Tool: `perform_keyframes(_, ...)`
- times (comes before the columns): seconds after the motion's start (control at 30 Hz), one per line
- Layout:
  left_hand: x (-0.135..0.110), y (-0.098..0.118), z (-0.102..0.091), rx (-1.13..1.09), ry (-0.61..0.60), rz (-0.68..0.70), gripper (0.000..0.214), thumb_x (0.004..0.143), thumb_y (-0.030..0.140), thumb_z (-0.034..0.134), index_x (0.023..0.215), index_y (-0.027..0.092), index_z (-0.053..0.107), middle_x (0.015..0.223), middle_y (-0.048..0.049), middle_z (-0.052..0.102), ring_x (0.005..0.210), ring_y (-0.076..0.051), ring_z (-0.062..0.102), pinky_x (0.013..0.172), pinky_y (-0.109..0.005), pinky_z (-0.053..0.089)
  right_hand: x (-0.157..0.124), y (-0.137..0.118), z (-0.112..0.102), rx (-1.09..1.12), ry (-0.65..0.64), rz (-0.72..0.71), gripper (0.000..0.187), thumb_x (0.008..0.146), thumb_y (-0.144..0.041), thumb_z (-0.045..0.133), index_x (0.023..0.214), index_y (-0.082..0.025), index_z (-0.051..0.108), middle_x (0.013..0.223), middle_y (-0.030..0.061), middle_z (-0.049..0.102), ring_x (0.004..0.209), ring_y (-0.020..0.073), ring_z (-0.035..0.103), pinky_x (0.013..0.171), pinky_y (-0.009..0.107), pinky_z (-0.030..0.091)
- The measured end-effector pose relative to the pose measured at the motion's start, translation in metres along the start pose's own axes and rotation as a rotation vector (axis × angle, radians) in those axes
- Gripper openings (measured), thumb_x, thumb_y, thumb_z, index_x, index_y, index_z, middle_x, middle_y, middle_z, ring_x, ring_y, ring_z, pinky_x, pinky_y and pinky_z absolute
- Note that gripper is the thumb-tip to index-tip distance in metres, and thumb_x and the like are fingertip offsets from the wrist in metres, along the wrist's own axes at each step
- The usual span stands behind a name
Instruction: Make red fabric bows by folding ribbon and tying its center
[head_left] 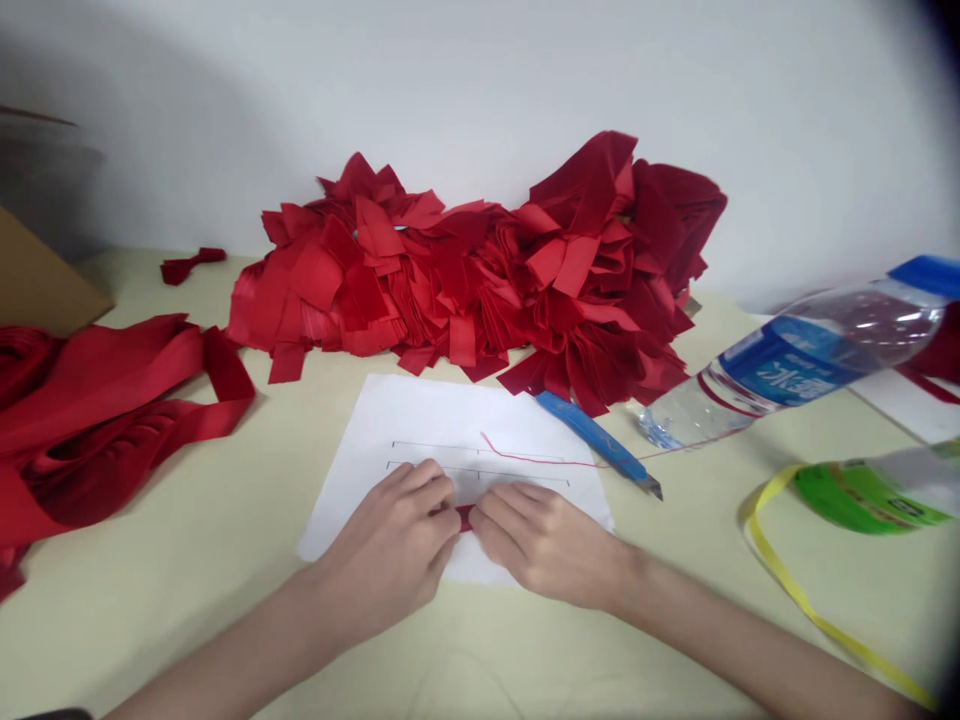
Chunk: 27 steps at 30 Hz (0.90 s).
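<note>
Both my hands meet over a white sheet of paper (352,450) on the table. A red ribbon piece (465,517) shows in the small gap between them. My left hand (409,540) pinches its left part, and my right hand (529,530) grips its right part; most of the piece is hidden by the fingers. Ruled black lines with end ticks are drawn on the paper just beyond my knuckles. A thin red thread (540,460) lies across the sheet and runs right. A blue utility knife (592,437) rests at the paper's right edge with its blade tip showing.
A large heap of red ribbon pieces (465,280) stands against the wall. Long red ribbon (127,400) is coiled at left near a cardboard box (45,270). At right are a water bottle (795,360), a green-labelled bottle (877,490) and a yellow strap (795,590).
</note>
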<state>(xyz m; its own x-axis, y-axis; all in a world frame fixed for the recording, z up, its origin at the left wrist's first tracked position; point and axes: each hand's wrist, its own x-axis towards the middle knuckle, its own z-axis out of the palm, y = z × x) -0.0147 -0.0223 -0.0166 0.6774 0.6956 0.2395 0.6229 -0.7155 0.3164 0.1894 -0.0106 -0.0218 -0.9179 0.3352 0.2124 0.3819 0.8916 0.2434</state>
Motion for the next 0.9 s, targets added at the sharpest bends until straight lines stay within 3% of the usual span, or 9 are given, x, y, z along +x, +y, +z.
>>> perform_keyframes(0.3,0.009,0.01,-0.003,0.233,-0.074,0.001,0.026,0.085,0.011,0.048,0.061,0.017,0.055,0.062,-0.0025,0.055,0.069,-0.019,0.047,0.066,-0.035,0.04,0.002,-0.003,0.0,-0.033,-0.055,0.041,0.021,0.088,-0.006,0.038,0.079,-0.012,0.056,0.072,0.0061,0.054,0.065,0.0197,0.051,0.056,0.033,0.038)
perform_keyframes(0.47,0.004,0.012,-0.002,0.329,-0.123,0.059,0.018,0.081,0.006,0.048,0.068,0.016,0.055,0.069,-0.0043,0.055,0.073,-0.021,0.047,0.066,-0.036,0.039,-0.002,0.0,-0.003,0.062,-0.046,0.067,0.021,0.09,-0.009,0.038,0.09,-0.011,0.058,0.077,0.0069,0.056,0.071,0.0191,0.051,0.061,0.032,0.041)
perform_keyframes(0.63,-0.001,0.011,-0.002,0.379,-0.109,0.105,0.016,0.081,0.004,0.046,0.075,0.014,0.058,0.074,-0.0048,0.055,0.076,-0.022,0.047,0.067,-0.036,0.037,-0.006,0.002,-0.004,0.185,-0.037,0.119,0.02,0.092,-0.011,0.04,0.095,-0.011,0.06,0.08,0.0064,0.058,0.075,0.0176,0.052,0.067,0.03,0.044)
perform_keyframes(0.9,-0.002,0.008,0.002,0.471,-0.061,0.225,0.016,0.079,0.004,0.047,0.07,0.013,0.056,0.07,-0.0056,0.054,0.074,-0.022,0.046,0.066,-0.036,0.035,-0.008,0.0,-0.001,0.071,0.059,0.044,0.021,0.091,-0.009,0.04,0.093,-0.009,0.061,0.077,0.0066,0.059,0.072,0.0187,0.053,0.063,0.031,0.042)
